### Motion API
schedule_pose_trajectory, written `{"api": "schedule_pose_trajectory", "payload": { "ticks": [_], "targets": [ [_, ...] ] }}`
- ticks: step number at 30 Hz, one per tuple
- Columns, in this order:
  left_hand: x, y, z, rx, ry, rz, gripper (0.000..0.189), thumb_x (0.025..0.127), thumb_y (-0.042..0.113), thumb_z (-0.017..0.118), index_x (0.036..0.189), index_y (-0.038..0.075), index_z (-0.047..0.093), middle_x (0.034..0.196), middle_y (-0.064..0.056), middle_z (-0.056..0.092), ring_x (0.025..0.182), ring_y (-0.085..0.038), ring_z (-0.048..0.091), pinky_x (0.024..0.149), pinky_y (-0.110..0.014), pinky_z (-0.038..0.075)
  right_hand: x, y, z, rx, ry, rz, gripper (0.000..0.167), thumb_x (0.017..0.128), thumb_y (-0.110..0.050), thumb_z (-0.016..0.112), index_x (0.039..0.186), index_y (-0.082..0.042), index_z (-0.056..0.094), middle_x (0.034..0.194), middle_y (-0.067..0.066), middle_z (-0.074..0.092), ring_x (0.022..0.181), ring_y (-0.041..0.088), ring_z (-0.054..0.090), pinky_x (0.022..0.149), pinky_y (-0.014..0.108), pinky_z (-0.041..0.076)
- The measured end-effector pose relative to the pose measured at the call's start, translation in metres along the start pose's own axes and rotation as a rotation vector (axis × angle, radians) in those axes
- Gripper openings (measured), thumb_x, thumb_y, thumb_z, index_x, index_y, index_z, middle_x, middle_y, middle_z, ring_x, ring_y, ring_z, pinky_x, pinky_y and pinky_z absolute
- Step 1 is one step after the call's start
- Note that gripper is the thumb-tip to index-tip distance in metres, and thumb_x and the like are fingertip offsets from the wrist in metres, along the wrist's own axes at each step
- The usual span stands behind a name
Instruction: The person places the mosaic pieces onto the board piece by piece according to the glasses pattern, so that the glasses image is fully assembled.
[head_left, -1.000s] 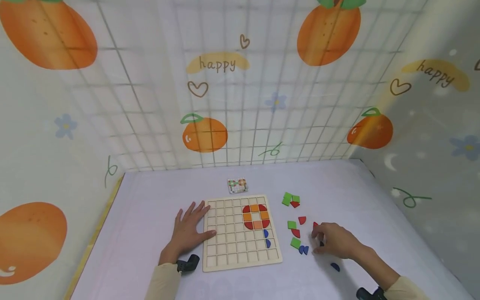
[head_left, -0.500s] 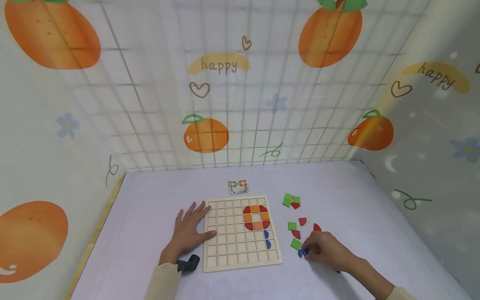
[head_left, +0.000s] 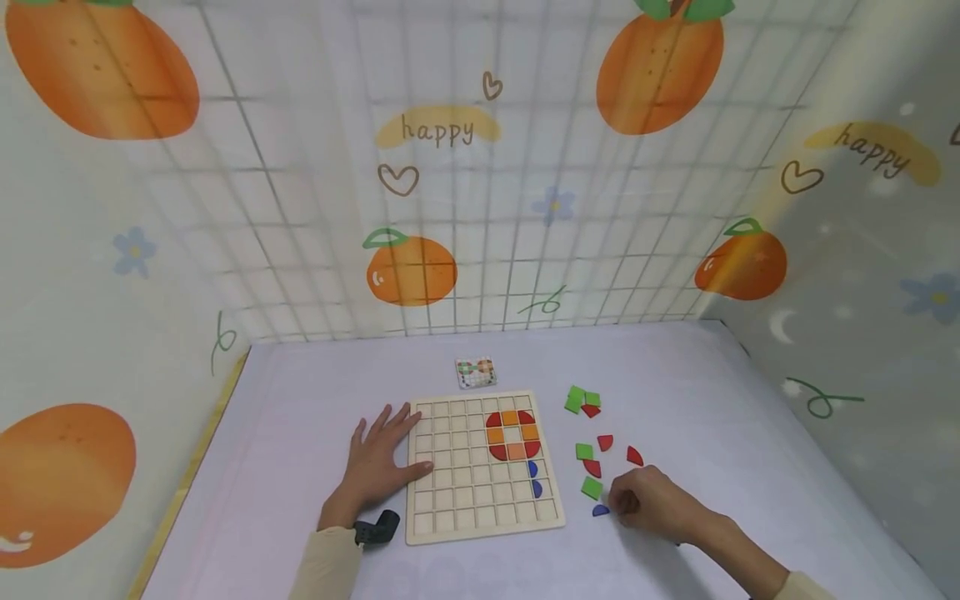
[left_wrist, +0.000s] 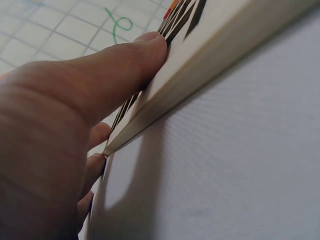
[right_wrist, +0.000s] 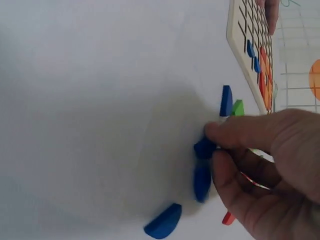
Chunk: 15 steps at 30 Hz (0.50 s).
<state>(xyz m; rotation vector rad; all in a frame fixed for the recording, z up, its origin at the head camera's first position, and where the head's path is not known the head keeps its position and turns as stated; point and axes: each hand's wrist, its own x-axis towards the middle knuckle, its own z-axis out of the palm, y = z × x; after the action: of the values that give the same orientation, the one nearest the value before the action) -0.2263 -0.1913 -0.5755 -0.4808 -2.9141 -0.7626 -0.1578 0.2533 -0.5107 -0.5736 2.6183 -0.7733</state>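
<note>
A wooden grid board [head_left: 447,498] lies in front of me, with a ring of red and orange pieces [head_left: 512,417] and two blue half-round pieces [head_left: 537,489] set in it. My left hand [head_left: 382,462] rests spread on its left edge, the thumb over the rim in the left wrist view. To the board's right, my right hand [head_left: 654,504] pinches a blue half-round piece [right_wrist: 204,149] between thumb and forefinger. A second blue piece [right_wrist: 202,181] is right at the fingertips. Another blue half-round piece [head_left: 601,510] lies just left of this hand, and one more [right_wrist: 164,221] lies apart on the table.
Green squares [head_left: 592,487] and red quarter-round pieces [head_left: 634,456] lie scattered right of the board. A small pattern card [head_left: 476,372] lies behind it. Patterned cloth walls [head_left: 480,275] rise along the table's back and sides.
My right hand has moved left to the pair of blue pieces beside the green square. One of them now shows alone, turned, left of the hand. The left hand has stayed in place.
</note>
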Motion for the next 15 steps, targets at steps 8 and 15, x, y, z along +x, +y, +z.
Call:
{"api": "schedule_pose_trajectory", "payload": {
  "ticks": [8,15],
  "targets": [
    [-0.0009,-0.0011,0.003,0.001,-0.012,-0.003,0.091,0.078,0.068,0.069,0.151,0.021,0.042,0.159,-0.002,0.029,0.148,-0.03,0.015,0.115,-0.06,-0.001,-0.0074,-0.0023,-0.0002,-0.075,0.023,0.099,0.023,0.073,-0.003,0.083,0.085,-0.019,0.071,0.073,-0.014,0.058,0.067,0.01,0.052,0.06,0.023,0.051],
    [-0.0007,-0.0028,0.0015,-0.003,-0.003,-0.001,0.091,0.077,0.067,0.069,0.15,0.021,0.043,0.159,-0.003,0.03,0.148,-0.03,0.015,0.115,-0.06,-0.001,-0.0075,-0.0003,0.0025,-0.054,0.02,0.077,0.024,0.075,-0.001,0.081,0.09,-0.018,0.072,0.071,-0.014,0.057,0.064,0.009,0.052,0.057,0.022,0.05]
  ]
}}
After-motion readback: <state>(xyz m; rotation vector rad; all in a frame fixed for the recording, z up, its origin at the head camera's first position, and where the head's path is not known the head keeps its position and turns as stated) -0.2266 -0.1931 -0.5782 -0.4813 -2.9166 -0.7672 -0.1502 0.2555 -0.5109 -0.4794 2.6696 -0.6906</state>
